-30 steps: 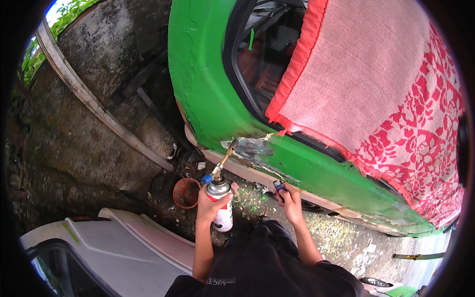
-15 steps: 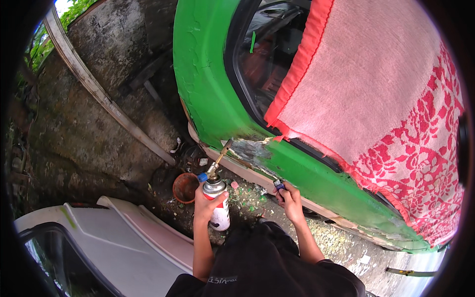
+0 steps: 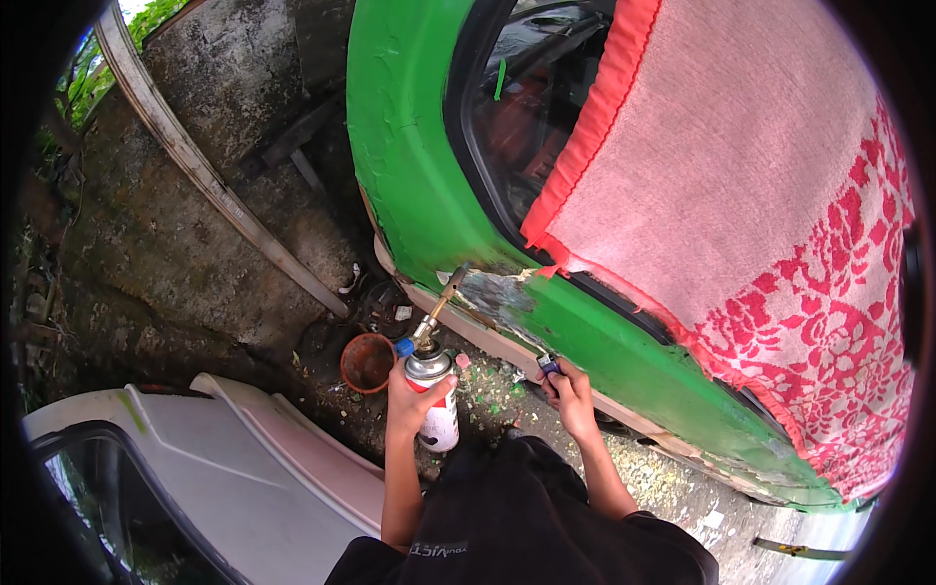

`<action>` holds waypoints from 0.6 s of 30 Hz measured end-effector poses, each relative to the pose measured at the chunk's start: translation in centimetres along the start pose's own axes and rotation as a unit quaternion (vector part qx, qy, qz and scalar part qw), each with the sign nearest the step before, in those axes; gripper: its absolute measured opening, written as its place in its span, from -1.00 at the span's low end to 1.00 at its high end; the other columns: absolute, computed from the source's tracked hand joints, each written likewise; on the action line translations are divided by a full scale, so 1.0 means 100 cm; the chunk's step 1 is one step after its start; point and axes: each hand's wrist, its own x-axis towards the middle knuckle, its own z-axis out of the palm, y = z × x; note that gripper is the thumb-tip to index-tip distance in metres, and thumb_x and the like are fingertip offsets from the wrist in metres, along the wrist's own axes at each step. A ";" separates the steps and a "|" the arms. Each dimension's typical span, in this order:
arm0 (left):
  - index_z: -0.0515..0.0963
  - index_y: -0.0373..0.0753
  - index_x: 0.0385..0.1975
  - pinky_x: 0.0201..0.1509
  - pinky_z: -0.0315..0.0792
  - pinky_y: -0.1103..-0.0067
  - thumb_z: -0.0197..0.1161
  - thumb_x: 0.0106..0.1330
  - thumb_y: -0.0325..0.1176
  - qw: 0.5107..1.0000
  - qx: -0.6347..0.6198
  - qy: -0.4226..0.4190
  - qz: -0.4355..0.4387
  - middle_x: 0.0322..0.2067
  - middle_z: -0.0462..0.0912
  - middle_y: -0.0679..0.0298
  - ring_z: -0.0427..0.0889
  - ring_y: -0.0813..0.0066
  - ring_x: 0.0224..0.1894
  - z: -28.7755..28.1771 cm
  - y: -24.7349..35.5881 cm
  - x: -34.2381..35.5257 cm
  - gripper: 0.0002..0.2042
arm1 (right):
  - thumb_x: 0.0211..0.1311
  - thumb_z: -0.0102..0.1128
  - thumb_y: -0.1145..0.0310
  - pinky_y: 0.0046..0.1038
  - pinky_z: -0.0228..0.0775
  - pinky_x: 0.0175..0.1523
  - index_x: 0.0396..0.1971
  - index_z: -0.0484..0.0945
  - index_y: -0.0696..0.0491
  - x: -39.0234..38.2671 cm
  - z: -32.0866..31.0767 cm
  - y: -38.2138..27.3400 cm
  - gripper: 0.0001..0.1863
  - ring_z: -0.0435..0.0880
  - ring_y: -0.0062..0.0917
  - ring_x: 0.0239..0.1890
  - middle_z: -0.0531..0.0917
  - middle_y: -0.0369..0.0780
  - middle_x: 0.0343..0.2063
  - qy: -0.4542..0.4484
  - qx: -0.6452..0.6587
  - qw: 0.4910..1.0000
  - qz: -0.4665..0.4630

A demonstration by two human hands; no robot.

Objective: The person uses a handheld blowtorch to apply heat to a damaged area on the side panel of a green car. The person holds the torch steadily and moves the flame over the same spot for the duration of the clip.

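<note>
My left hand is wrapped round the white and red canister of a gas blowtorch. The torch has a blue knob and a brass tube, whose darkened tip points up toward a green car body. Beside that tip is a scraped patch of bare grey, with peeled paint and soot marks around it. I see no flame at the nozzle. My right hand grips a small dark purple lighter with a metal top, held low by the car's lower edge, apart from the torch.
A red and pink patterned towel drapes over the car's window. On the ground stands a terracotta-coloured pot amid paint flakes. At lower left lies a pale vehicle panel with a dark window. A long curved strip leans at the left.
The view has shifted very slightly, and the torch sits a little further right in it. Both hands keep the same grips.
</note>
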 end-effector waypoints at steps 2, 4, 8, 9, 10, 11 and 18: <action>0.53 -0.32 -0.18 -0.14 0.54 0.56 0.52 0.05 -0.44 1.000 0.008 -0.003 0.000 -0.30 0.68 0.26 0.66 0.54 -0.28 0.000 -0.001 -0.001 -0.64 | 0.37 -0.08 0.40 -0.61 -0.03 -0.52 -0.31 0.50 0.19 0.000 -0.001 0.001 -0.80 0.16 -0.79 -0.61 0.30 -0.45 -0.64 0.000 0.003 1.000 0.001; 0.51 -0.34 -0.21 -0.22 0.60 0.50 0.44 0.08 -0.49 0.999 0.037 0.001 0.029 -0.37 0.68 0.19 0.70 0.44 -0.36 0.003 0.000 -0.005 -0.70 | 0.36 -0.10 0.39 -0.62 -0.06 -0.53 -0.31 0.49 0.18 0.000 -0.001 0.003 -0.80 0.14 -0.79 -0.63 0.30 -0.42 -0.65 0.003 -0.009 1.000 -0.007; 0.52 -0.34 -0.21 -0.21 0.60 0.50 0.45 0.07 -0.49 0.999 0.021 -0.001 0.033 -0.37 0.69 0.19 0.70 0.44 -0.36 0.002 -0.005 -0.004 -0.69 | 0.36 -0.12 0.39 -0.63 -0.07 -0.54 -0.32 0.48 0.17 0.001 -0.002 0.005 -0.80 0.13 -0.79 -0.65 0.30 -0.41 -0.65 0.004 -0.018 1.000 -0.015; 0.52 -0.34 -0.22 -0.21 0.60 0.50 0.45 0.07 -0.49 0.999 0.018 -0.004 0.031 -0.37 0.69 0.19 0.70 0.44 -0.36 0.003 -0.002 -0.003 -0.69 | 0.36 -0.12 0.39 -0.63 -0.07 -0.54 -0.32 0.48 0.17 0.001 -0.002 0.004 -0.80 0.13 -0.79 -0.65 0.30 -0.41 -0.65 0.002 -0.020 1.000 -0.013; 0.52 -0.34 -0.22 -0.20 0.60 0.51 0.45 0.06 -0.49 0.999 0.016 -0.006 0.028 -0.37 0.69 0.19 0.70 0.45 -0.36 0.003 -0.001 -0.003 -0.70 | 0.36 -0.12 0.39 -0.63 -0.07 -0.54 -0.32 0.48 0.17 0.001 -0.001 0.003 -0.80 0.13 -0.79 -0.65 0.30 -0.41 -0.65 0.001 -0.021 1.000 -0.010; 0.53 -0.34 -0.20 -0.17 0.57 0.53 0.49 0.05 -0.47 1.000 0.017 -0.011 0.017 -0.33 0.69 0.22 0.69 0.49 -0.32 0.002 -0.002 -0.004 -0.66 | 0.36 -0.12 0.39 -0.63 -0.07 -0.54 -0.31 0.48 0.16 0.000 -0.001 0.003 -0.80 0.14 -0.79 -0.65 0.31 -0.41 -0.65 0.000 -0.022 1.000 -0.008; 0.53 -0.32 -0.17 -0.10 0.53 0.56 0.57 0.04 -0.42 0.999 0.026 -0.019 0.026 -0.26 0.69 0.29 0.66 0.58 -0.26 0.002 -0.011 -0.005 -0.60 | 0.38 -0.08 0.40 -0.60 -0.02 -0.52 -0.32 0.51 0.19 0.001 -0.003 -0.001 -0.80 0.17 -0.79 -0.62 0.31 -0.44 -0.64 -0.003 -0.009 1.000 0.001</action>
